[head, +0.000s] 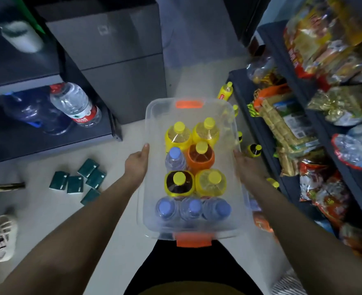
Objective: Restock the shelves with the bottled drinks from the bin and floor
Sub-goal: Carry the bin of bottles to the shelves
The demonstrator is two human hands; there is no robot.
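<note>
Hands gripping a clear bin (152, 116) by its long sides: left hand (137, 161) pressing flat on the left wall, right hand (245, 165) seemingly wrapping the right wall, half hidden behind the plastic. Bottled drinks (197, 167) are standing upright inside, the bin held between two shelves (267, 133), with more bottles (254, 150) lying on the floor (122, 150) beside the right one.

No text legible: red label on large water bottle (77, 104) and snack packets (316, 37) too blurred.
</note>
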